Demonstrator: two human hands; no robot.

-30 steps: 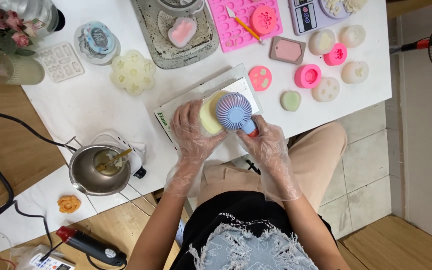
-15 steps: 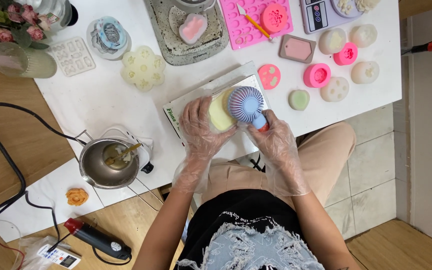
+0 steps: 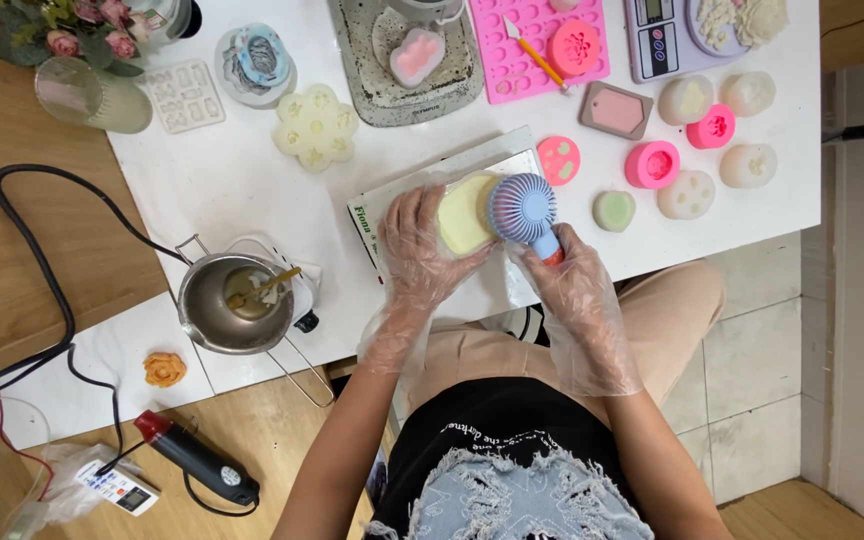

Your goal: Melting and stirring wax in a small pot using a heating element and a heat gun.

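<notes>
Both hands wear clear plastic gloves. My left hand (image 3: 422, 250) grips a round pale-yellow mould (image 3: 464, 213) at the near edge of the white table (image 3: 242, 185). My right hand (image 3: 567, 285) holds a small blue hand-held fan (image 3: 522, 208) by its handle. The fan's round head sits right beside the yellow mould, partly over its right edge. Both rest above a flat white box (image 3: 432, 180) lying on the table.
A metal pot (image 3: 227, 305) with a spoon stands left of my hands. Pink, white and green moulds (image 3: 652, 165) lie to the right. A pink tray (image 3: 542, 45), a scale (image 3: 657, 25), a grey plate (image 3: 402, 60) and a flower mould (image 3: 315, 127) lie behind. A heat gun (image 3: 197, 460) lies on the floor.
The view has shifted slightly. My hands keep the same hold, with the fan still against the yellow mould.
</notes>
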